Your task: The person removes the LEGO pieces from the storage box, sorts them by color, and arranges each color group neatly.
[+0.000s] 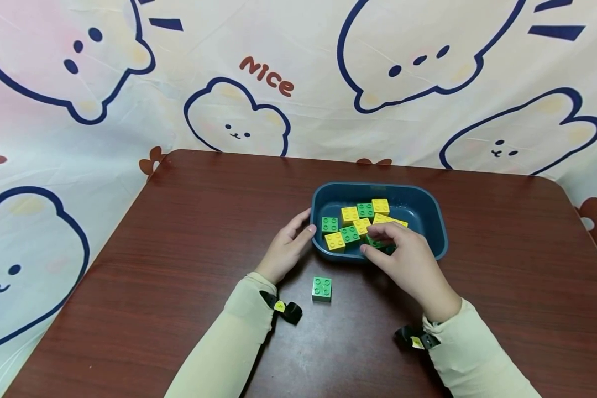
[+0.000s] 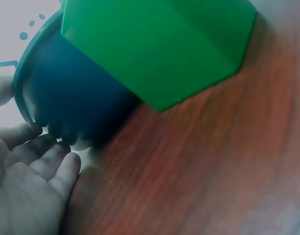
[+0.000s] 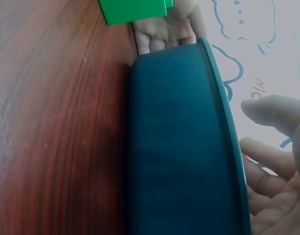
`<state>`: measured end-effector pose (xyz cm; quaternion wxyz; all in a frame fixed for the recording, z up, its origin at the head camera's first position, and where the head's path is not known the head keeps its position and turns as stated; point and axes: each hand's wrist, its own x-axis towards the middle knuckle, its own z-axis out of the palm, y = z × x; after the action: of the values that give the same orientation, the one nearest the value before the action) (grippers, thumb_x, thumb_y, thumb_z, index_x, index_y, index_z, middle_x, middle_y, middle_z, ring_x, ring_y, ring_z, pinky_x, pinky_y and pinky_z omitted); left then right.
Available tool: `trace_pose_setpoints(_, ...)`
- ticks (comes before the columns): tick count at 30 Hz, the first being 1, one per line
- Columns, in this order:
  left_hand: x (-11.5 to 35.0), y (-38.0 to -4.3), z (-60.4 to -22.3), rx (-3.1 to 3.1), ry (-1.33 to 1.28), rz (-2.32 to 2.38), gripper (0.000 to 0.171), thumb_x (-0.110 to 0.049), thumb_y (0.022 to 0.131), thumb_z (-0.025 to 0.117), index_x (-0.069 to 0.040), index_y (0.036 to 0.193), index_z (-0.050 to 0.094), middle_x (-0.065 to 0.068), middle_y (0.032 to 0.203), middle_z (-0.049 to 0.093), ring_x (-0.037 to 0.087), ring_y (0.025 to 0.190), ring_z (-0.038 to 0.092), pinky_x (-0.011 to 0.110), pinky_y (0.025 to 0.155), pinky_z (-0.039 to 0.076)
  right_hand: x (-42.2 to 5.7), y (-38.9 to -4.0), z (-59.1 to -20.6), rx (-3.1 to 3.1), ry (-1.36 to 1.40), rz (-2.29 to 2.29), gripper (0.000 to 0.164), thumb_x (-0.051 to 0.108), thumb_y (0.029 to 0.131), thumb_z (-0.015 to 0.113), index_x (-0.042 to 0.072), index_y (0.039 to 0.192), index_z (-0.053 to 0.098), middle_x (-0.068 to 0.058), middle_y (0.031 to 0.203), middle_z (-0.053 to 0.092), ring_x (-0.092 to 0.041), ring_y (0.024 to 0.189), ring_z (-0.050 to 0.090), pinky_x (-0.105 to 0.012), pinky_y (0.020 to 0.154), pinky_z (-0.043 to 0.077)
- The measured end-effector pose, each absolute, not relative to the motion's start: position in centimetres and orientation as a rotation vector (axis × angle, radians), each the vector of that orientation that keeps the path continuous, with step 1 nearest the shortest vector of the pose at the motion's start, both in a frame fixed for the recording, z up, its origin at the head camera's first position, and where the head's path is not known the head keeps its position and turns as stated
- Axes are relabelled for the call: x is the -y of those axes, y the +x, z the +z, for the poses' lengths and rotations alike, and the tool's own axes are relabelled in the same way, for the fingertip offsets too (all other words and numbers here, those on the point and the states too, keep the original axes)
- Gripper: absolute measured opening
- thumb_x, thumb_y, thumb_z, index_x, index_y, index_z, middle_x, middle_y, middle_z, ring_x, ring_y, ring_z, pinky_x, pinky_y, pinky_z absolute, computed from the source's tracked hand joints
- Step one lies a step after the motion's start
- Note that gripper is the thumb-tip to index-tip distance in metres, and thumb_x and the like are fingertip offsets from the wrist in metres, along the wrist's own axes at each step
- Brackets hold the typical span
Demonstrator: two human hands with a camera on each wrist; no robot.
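**A dark-blue, round-cornered plastic tray (image 1: pixel 426 213) before me**

Starting at the left, white cloth printed with blue-outlined bears (image 1: pixel 27 149) hangs beside and behind the brown wood-grain table (image 1: pixel 199 232). My left hand (image 1: pixel 284 250), below a pale green sleeve (image 1: pixel 219 345) and a black wrist device (image 1: pixel 281 307), rests against the tray's left end: the fingers lie extended along the outer wall, slightly apart, with my thumb at the rim.

Next, a green, square, four-studded toy brick (image 1: pixel 321 289) stands alone on the table, near the tray's front side. The tray itself sits on the table and holds a loose cluster of yellow square bricks (image 1: pixel 335 241) and green square bricks (image 1: pixel 329 224), gathered from its left end to its middle.

My right hand (image 1: pixel 412 262) reaches over the tray's front rim, thumb and fingers apart and gently bent, above a long yellow brick (image 1: pixel 390 220) and partly covered green ones. Whether my fingertips touch a brick, I can't tell; my own hand hides them.
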<state>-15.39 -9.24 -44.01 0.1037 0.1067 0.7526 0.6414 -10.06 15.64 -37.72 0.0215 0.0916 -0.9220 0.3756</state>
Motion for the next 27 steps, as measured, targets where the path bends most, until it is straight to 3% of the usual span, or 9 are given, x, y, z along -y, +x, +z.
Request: trace_pose_setpoints(27, 9.2, -15.4, -44.1, -2.224, 0.325, 1.904, 0.051, -0.031, 0.106, 0.053, -0.017, 0.154, 0.042, -0.001, 0.157, 0.040, 0.015, 0.147, 0.029, 0.046, 0.119, 0.024, -16.9, -10.9, -37.1, 2.974, 0.200, 1.107, 0.037, 0.020, 0.091, 0.076, 0.005, 0.124, 0.067, -0.012, 0.119, 0.068, -0.028, 0.104, 0.064, -0.050, 0.090, 0.054)
